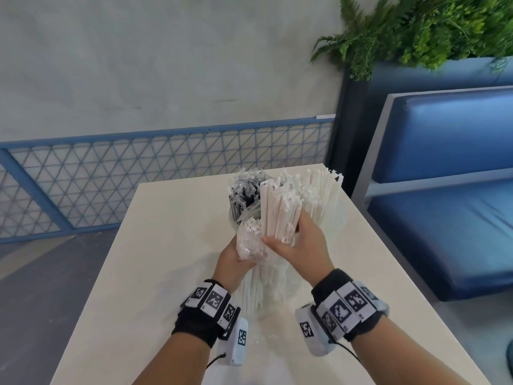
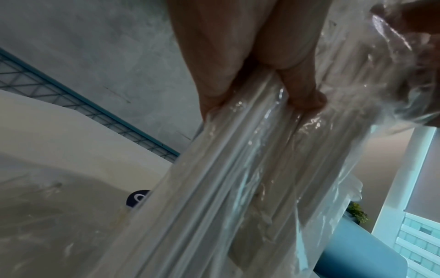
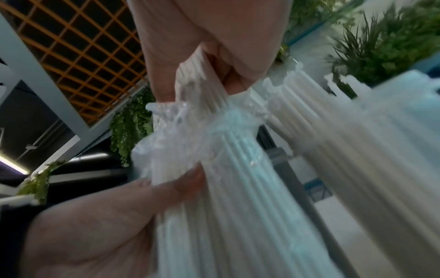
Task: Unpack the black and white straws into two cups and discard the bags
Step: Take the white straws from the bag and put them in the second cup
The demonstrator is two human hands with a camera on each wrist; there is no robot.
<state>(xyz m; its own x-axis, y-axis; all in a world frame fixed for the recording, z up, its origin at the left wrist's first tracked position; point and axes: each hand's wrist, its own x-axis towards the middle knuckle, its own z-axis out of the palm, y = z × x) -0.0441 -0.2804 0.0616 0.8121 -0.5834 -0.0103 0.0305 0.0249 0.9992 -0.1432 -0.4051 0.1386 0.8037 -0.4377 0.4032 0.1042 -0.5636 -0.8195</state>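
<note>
Right hand is wrapped around a fat handful of white straws, thumb across the front, fingers curled behind, and the bundle stands up and leans away from the person. Left hand sits just beside and lower, closed tight on the clear plastic bag, squeezing the bag's crinkled neck with more white straws inside it. The left wrist view shows fingertips pressed into the glossy film, long pale straws running down under it. The right wrist view is smeared with motion, but the bag's ruffled mouth shows right under the right hand, straws coming up out of it into the grip.

Beyond the hands, two clear cups stand side by side on the cream table. The far-left cup holds the black straws, wrapped, tips bristling above. The right cup is packed with white straws, fanned upward. Both cup bodies are largely screened by the held bundle, so their bases are hard to make out. The bag's lower end drops behind the wrists and blurs into the tabletop.

Around the table: a blue padded bench on the right, green ferns above it, a blue mesh railing against the grey wall.
</note>
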